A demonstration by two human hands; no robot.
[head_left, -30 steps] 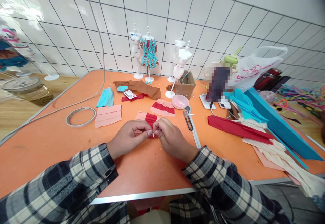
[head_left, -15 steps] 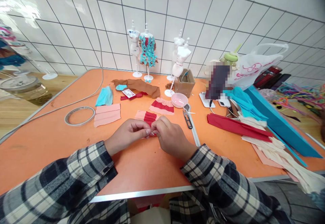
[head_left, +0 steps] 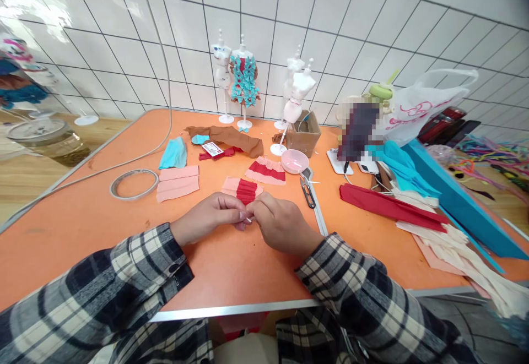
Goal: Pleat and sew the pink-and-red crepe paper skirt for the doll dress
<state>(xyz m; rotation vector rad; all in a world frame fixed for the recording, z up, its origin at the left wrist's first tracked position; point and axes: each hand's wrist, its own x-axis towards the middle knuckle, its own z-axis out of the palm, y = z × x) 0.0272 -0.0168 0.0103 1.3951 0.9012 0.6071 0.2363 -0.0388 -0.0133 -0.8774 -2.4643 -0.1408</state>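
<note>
My left hand (head_left: 219,213) and my right hand (head_left: 281,223) meet above the table, both with fingertips pinched together. A small, thin white piece (head_left: 249,219) shows between the fingertips; its kind is too small to make out. Just beyond my hands lies a pink cloth with a gathered red band (head_left: 246,190). The band's near end disappears behind my fingers, so I cannot tell whether they touch it. Farther back is a second gathered red-and-pink cloth (head_left: 265,170). Black thread snips (head_left: 307,193) lie right of my right hand.
The orange table (head_left: 223,276) holds a tape roll (head_left: 134,184), pink cloth (head_left: 177,182), turquoise cloth (head_left: 173,153), brown cloth (head_left: 233,139) and a pink bowl (head_left: 295,162). Small dress forms (head_left: 243,80) and a cardboard box (head_left: 305,135) stand behind. Red cloth (head_left: 392,208) lies right.
The view has shifted slightly, moving the table items a little right in the picture. My hands stay together; red no longer shows below my fingertips, and the thin white piece shows more plainly.
</note>
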